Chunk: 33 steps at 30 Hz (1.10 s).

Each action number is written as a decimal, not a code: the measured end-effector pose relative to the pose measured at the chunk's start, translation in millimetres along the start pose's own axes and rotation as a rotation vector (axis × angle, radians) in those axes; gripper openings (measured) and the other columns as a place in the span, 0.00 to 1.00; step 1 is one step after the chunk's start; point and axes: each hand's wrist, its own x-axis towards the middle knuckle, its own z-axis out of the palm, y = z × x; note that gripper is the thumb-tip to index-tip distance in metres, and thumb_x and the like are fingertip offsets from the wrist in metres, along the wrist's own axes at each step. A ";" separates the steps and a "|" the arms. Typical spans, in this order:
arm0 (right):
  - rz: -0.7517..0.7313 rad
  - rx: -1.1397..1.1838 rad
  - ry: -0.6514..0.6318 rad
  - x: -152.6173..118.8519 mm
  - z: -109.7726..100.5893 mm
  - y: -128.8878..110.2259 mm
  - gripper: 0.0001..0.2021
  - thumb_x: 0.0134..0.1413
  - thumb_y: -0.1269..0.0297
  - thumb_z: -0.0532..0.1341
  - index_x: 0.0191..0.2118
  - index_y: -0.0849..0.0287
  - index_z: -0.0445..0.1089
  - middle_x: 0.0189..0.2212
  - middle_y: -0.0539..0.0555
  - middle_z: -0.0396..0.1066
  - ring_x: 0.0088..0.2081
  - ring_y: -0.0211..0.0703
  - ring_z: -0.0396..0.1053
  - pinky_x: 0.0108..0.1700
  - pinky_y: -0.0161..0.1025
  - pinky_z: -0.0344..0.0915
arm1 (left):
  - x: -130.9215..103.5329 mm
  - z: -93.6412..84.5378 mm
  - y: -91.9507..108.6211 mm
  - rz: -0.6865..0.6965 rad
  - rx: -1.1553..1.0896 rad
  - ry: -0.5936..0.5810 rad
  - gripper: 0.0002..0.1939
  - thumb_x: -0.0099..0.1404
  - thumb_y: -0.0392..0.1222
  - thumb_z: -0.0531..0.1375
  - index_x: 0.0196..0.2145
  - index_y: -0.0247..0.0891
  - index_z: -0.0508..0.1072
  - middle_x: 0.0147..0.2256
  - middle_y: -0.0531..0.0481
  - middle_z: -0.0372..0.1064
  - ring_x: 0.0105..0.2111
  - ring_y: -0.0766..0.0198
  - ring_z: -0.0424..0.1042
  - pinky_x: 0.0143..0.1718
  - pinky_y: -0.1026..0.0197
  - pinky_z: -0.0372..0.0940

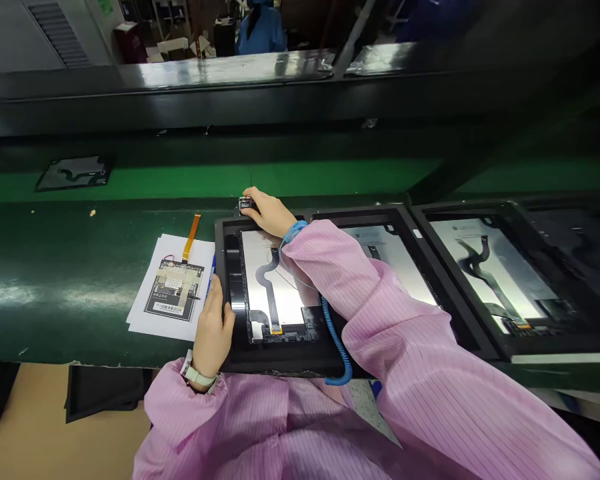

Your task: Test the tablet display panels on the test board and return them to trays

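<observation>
My right hand (270,212) reaches over the far edge of a black tray (290,367), its fingers closed on a small black device (245,203). Inside that tray lies a screen panel (260,247) with a curved black flex cable (269,280). My left hand (213,332) rests at the tray's left edge, beside white paper sheets (145,293); its fingers are partly bent, and whether they hold anything is unclear. On the sheets sits a battery-and-board assembly (175,290) with an orange ribbon (191,238) pointing away from me.
More black trays with panels (480,267) stand in a row on the right. Another panel (75,173) lies at the back left on the green strip (180,180). A blue coiled cord (336,340) hangs from my right wrist. Beyond the bench is a person in blue (261,30).
</observation>
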 end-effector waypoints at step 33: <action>0.337 1.228 0.025 -132.5 -12.9 -56.4 0.46 0.45 0.61 0.69 0.67 0.42 0.45 0.63 0.59 0.57 0.53 0.48 0.75 0.54 0.52 0.76 | 159.4 -58.9 -34.0 -0.163 0.418 0.009 0.18 0.67 0.30 0.60 0.54 0.28 0.66 0.50 0.40 0.74 0.54 0.46 0.71 0.57 0.41 0.68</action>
